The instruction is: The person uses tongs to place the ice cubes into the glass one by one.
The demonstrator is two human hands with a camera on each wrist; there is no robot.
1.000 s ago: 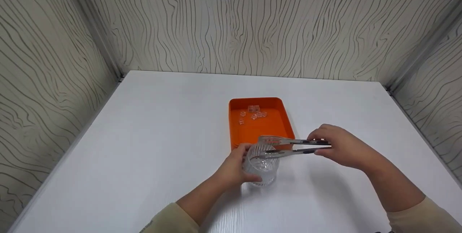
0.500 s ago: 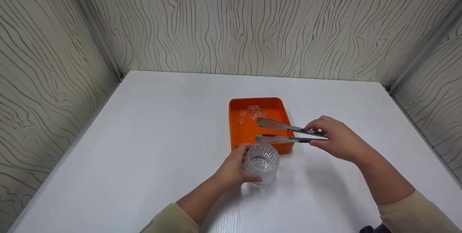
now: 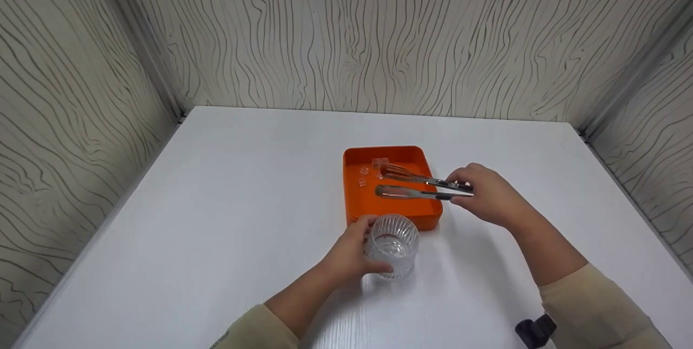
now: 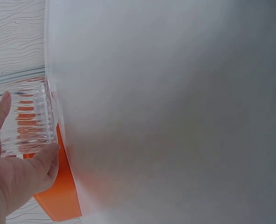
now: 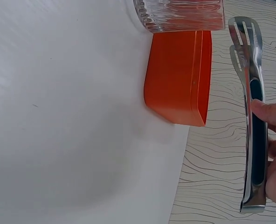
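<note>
My left hand (image 3: 349, 251) grips a ribbed clear glass (image 3: 395, 246) that stands upright on the table at the near edge of the orange tray (image 3: 392, 205); in the left wrist view the fingers and thumb lie around the glass (image 4: 31, 119). Metal tongs (image 3: 427, 195) with dark grips are held in my right hand (image 3: 490, 195). Their two arms are spread above the tray, with no cube seen between them. Several small clear cubes (image 3: 364, 170) lie toward the back of the tray, some partly behind the tong tips. From the right wrist, the tongs (image 5: 257, 121) appear side-on.
A white table (image 3: 260, 186) lies under everything, with patterned wall panels (image 3: 346, 35) behind it and at both sides. A dark device (image 3: 536, 331) sits by the right sleeve.
My right hand has carried the tongs from over the glass, away from me and slightly left, to above the tray. The left hand and the glass have stayed in place.
</note>
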